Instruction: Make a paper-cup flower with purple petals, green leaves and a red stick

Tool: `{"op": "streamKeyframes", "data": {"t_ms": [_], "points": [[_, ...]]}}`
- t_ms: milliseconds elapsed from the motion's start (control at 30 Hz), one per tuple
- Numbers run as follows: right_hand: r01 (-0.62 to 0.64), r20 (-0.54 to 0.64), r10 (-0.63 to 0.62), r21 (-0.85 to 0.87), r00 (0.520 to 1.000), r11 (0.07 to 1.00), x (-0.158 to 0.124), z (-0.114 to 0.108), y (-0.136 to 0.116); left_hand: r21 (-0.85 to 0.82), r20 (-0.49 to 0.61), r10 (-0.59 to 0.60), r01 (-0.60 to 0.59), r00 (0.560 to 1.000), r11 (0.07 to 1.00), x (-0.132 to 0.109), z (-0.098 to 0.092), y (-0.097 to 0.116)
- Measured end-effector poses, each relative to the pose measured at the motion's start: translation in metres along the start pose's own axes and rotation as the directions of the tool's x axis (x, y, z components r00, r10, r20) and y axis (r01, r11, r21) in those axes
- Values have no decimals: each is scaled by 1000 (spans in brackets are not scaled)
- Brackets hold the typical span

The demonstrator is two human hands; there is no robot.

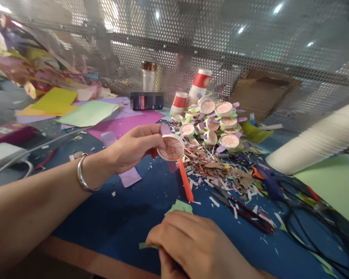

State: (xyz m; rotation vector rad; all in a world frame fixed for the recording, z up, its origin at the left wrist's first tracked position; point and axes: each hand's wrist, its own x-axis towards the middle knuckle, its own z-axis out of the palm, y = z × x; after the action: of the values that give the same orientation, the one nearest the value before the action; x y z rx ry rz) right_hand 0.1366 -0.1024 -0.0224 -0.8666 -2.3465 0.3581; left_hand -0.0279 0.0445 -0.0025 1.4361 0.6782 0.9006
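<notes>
My left hand (pixel 135 149), a silver bangle at its wrist, pinches the edge of a paper cup bottom (pixel 172 148). This white-rimmed disc bears an orange-red grid pattern, and purple paper tabs stick out above and below it. Lower down, near the table's front edge, my right hand (pixel 196 242) is closed around a piece of light green paper (pixel 179 207); its fingertips are partly hidden. An orange stick (pixel 186 182) lies between the hands on the blue mat (pixel 113 217). Similar patterned discs with green and purple tabs form a pile (pixel 212 123) beyond.
Scissors (pixel 244 211) lie right of my right hand among paper scraps (pixel 221 172). A glue gun (pixel 269 180) with a black cable is further right, near stacked paper cups (pixel 317 135). Coloured sheets (pixel 88 112), a phone (pixel 147 101) and a jar (pixel 149 76) stand before a perforated panel (pixel 168 35).
</notes>
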Motion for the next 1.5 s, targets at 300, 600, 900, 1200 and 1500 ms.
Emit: {"op": "streamKeyframes", "data": {"t_ms": [300,600,900,1200,1500], "points": [[-291,-45,301,155,953,944,7,-17,15,-114,121,-74,88,990,990,-3,1,-1],[-333,42,332,197,942,922,8,-14,17,-204,295,-64,129,953,970,-4,-2,-2],[-490,32,543,477,839,729,15,-41,29,-147,229,-116,153,966,977,-6,-3,-1],[-483,4,574,545,819,686,14,-45,44,-137,246,-171,209,954,968,-6,2,1],[-475,11,568,560,823,678,17,-43,42,-47,287,-195,217,938,975,-8,1,3]]}}
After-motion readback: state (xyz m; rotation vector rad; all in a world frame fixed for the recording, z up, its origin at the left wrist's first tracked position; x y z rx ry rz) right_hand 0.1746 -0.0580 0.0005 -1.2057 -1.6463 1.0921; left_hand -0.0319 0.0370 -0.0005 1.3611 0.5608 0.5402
